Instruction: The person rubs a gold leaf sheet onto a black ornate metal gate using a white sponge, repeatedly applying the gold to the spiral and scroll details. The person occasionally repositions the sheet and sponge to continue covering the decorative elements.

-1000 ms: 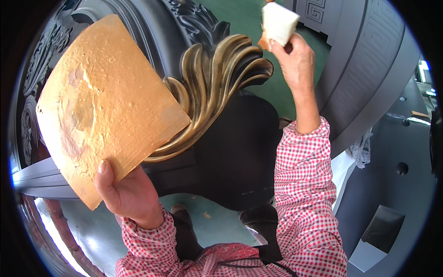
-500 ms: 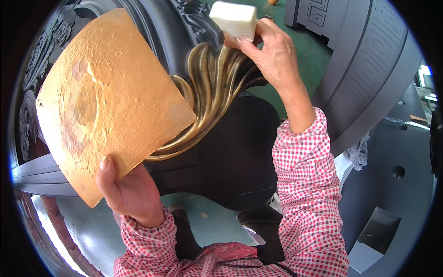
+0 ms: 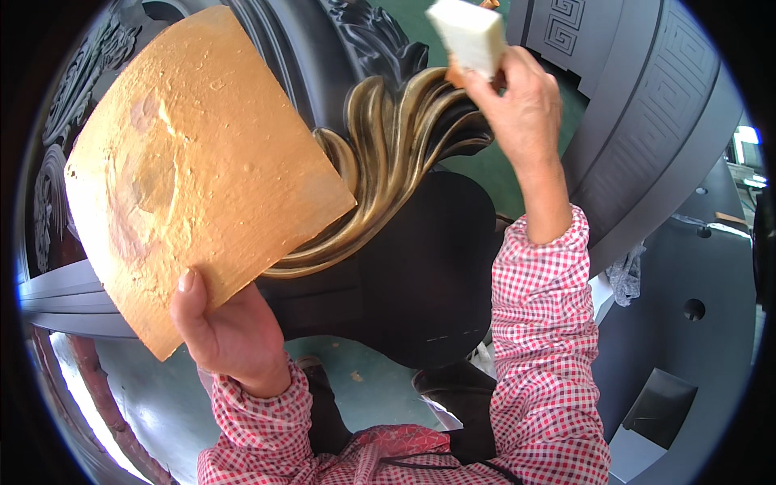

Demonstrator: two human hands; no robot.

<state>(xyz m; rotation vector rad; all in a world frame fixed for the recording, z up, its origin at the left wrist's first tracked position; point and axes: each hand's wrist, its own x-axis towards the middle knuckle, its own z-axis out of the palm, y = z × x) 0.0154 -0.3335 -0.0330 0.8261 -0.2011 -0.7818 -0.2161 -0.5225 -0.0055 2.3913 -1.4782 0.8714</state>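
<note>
Pinching block point(image 3: 470, 39) btwn R fingertips point(image 3: 483, 91)

Rough board point(image 3: 214, 174), metallic sheen

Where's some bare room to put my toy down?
The grey panel at right looks bare between the round hole and the dark rectangle. It's crowded at left, where the left hand holds the golden board in front of the curly carving.

The gold-coated board point(image 3: 226, 153) hid most fingers of the left hand point(image 3: 238, 335) and part of the gilded carving point(image 3: 385, 153). The white block point(image 3: 470, 36), blurred, covered fingers of the right hand point(image 3: 524, 109). The lower edge cut off the checked shirt point(image 3: 543, 339).
</note>
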